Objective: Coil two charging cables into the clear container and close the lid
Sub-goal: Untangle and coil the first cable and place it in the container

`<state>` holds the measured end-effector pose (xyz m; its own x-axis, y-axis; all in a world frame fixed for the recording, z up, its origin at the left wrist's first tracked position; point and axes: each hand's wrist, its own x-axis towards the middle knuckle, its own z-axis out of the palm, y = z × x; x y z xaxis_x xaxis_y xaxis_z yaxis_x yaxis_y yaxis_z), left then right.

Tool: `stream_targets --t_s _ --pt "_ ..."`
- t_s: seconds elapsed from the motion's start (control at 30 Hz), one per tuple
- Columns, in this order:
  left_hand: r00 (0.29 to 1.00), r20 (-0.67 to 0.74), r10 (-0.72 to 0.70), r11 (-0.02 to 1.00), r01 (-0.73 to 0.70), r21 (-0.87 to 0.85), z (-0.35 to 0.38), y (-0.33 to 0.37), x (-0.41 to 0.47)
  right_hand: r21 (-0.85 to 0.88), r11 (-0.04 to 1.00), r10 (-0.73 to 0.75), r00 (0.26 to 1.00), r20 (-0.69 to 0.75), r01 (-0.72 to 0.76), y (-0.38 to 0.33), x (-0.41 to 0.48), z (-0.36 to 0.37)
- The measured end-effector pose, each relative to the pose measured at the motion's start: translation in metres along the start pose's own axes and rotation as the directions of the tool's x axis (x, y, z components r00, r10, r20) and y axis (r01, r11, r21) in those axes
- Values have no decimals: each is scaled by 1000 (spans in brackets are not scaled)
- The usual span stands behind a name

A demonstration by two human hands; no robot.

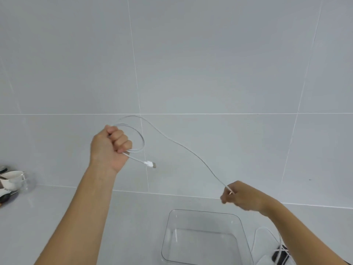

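My left hand (109, 148) is raised in front of the tiled wall and grips loops of a white charging cable (179, 145). A white plug end (150, 164) sticks out below the fist. From the loops the cable runs down to the right into my right hand (241, 196), which pinches it above the counter. The clear container (203, 213) stands open on the counter below my right hand, with nothing in it. More white cable (267, 231) lies to the right of the container, beside a dark object (279, 255). No lid can be made out.
White cups and a clear glass (14, 181) sit at the far left of the grey counter. A grey tiled wall (191, 64) rises behind the counter.
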<state>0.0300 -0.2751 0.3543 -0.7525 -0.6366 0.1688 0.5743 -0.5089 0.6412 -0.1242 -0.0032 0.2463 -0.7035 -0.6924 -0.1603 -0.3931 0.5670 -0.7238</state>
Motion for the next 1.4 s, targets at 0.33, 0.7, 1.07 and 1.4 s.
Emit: stream_targets --t_s 0.33,0.7,1.07,1.4 --pt "997 77 -23 956 -1 295 1 12 -14 -159 976 158 987 21 -152 26 3 -22" --pt "995 83 -62 617 -27 786 26 -41 -35 739 564 -431 895 -118 369 -89 -59 -20" --pt "939 197 -282 773 100 627 14 -36 -51 413 720 -101 673 -732 558 -86 -33 -20" --pt "750 560 -354 934 319 163 6 -29 -57 157 907 -149 645 -750 391 -67 3 4"
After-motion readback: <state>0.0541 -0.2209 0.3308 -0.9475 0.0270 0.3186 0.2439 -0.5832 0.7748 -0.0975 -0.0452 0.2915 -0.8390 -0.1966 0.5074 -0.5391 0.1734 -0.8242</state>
